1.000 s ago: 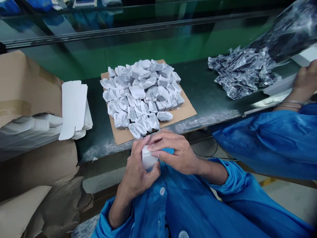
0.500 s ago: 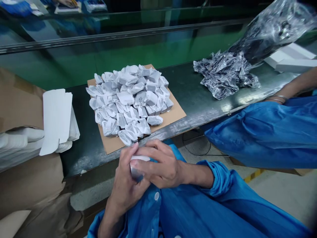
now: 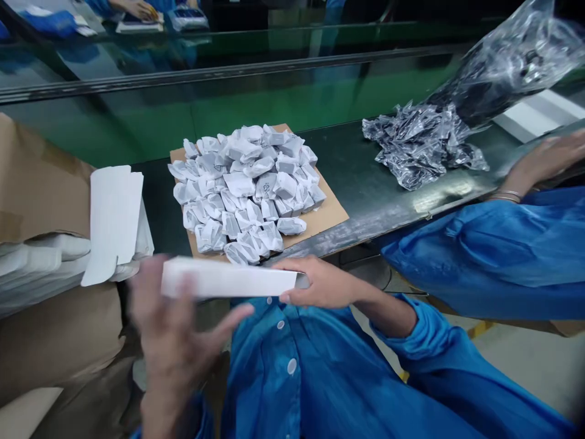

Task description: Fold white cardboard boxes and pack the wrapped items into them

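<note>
My right hand (image 3: 322, 281) grips the right end of a long white box (image 3: 233, 278), with the thumb below and the fingers over the top. The box lies sideways in front of my blue coat, and a grey opening shows at its right end. At the box's left end is my left hand (image 3: 176, 326), smeared by motion, its thumb and fingers spread. Whether its fingertips touch the box I cannot tell. Just beyond the box, many small items in white wrapping (image 3: 249, 189) are heaped on a cardboard sheet (image 3: 336, 210).
Flat white cartons (image 3: 114, 213) are stacked at left, beside an open brown cardboard box (image 3: 43, 177). Crumpled clear plastic bags (image 3: 425, 143) lie on the dark bench (image 3: 351, 177). A co-worker's arm (image 3: 539, 161) reaches in from the right, near white boxes (image 3: 542, 113).
The white box, seen end-on between both hands before, now lies lengthwise across the view. My left hand has come off it to the left with fingers spread. The co-worker's hand has come into view.
</note>
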Action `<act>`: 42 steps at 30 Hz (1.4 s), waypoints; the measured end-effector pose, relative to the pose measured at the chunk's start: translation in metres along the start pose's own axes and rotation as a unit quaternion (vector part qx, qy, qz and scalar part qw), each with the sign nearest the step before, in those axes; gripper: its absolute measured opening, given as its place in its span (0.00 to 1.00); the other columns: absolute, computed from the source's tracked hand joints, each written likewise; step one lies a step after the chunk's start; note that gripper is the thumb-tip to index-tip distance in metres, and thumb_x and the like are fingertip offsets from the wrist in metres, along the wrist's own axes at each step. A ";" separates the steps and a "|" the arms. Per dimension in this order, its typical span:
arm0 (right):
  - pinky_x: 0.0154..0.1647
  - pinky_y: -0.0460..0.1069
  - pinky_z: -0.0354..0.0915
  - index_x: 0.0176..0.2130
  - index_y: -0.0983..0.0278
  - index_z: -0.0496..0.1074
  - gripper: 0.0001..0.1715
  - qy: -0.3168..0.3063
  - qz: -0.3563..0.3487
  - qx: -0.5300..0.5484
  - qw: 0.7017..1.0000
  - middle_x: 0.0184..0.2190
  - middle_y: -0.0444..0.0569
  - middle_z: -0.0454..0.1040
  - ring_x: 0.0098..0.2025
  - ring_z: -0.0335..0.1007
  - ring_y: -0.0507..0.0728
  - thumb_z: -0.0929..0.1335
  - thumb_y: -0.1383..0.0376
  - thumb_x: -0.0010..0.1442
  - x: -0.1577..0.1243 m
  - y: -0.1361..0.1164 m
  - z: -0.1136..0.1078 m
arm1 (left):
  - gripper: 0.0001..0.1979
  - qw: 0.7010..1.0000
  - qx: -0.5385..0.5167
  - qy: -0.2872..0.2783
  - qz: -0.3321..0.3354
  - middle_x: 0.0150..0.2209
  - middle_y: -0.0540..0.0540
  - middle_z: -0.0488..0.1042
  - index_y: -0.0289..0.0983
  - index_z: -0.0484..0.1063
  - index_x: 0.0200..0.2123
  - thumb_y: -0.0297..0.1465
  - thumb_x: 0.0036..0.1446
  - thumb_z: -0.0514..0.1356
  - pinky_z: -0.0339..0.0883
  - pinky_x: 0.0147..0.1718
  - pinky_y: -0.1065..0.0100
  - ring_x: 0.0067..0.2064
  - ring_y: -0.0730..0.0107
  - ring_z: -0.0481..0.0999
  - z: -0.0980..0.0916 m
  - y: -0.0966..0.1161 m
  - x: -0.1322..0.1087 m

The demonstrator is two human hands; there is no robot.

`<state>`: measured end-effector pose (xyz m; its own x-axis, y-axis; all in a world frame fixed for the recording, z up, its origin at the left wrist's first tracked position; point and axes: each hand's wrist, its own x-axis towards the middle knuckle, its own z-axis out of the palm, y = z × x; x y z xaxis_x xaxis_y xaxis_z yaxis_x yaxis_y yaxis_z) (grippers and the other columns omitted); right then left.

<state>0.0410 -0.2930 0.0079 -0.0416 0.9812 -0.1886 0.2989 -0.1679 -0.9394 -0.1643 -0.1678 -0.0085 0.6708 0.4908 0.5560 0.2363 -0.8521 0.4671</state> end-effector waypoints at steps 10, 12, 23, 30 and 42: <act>0.51 0.56 0.67 0.50 0.65 0.74 0.17 0.297 -0.022 -0.372 0.879 0.48 0.58 0.77 0.51 0.72 0.64 0.71 0.65 0.61 0.020 0.030 -0.046 | 0.38 0.991 0.009 -0.132 -0.032 0.51 0.40 0.78 0.42 0.56 0.67 0.49 0.58 0.61 0.74 0.33 0.64 0.43 0.55 0.82 0.013 0.001 -0.021; 0.51 0.55 0.67 0.51 0.65 0.73 0.17 0.287 -0.030 -0.364 0.886 0.49 0.57 0.77 0.51 0.72 0.63 0.70 0.67 0.62 0.022 0.049 -0.043 | 0.37 0.977 -0.108 -0.161 -0.084 0.56 0.38 0.73 0.45 0.52 0.69 0.43 0.61 0.62 0.77 0.39 0.62 0.48 0.55 0.81 0.023 0.008 -0.035; 0.55 0.60 0.66 0.56 0.66 0.73 0.21 0.334 -0.002 -0.348 0.876 0.52 0.60 0.74 0.54 0.70 0.65 0.67 0.61 0.66 -0.011 0.075 -0.031 | 0.27 0.878 -0.409 -0.130 -0.213 0.60 0.39 0.67 0.51 0.58 0.64 0.33 0.64 0.58 0.80 0.36 0.59 0.41 0.62 0.82 0.061 0.021 -0.064; 0.48 0.57 0.72 0.56 0.67 0.70 0.24 0.356 -0.016 -0.233 0.905 0.47 0.57 0.78 0.46 0.75 0.61 0.70 0.63 0.61 -0.029 0.055 -0.045 | 0.24 0.914 -0.368 -0.059 -0.161 0.65 0.39 0.58 0.50 0.60 0.62 0.28 0.65 0.56 0.77 0.48 0.54 0.60 0.54 0.73 0.063 0.025 -0.064; 0.44 0.51 0.70 0.51 0.63 0.74 0.15 -0.081 -0.133 -0.341 0.927 0.44 0.51 0.78 0.46 0.74 0.58 0.70 0.67 0.63 -0.037 -0.058 -0.042 | 0.21 0.979 -0.047 -0.161 0.119 0.65 0.48 0.63 0.54 0.77 0.48 0.23 0.59 0.57 0.74 0.45 0.61 0.59 0.55 0.72 0.023 0.021 -0.043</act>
<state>0.0652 -0.3157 0.0810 -0.3261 0.9429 -0.0677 0.7881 0.2316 -0.5704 -0.1719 -0.2108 -0.0380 0.8896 0.1840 0.4181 -0.0095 -0.9076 0.4198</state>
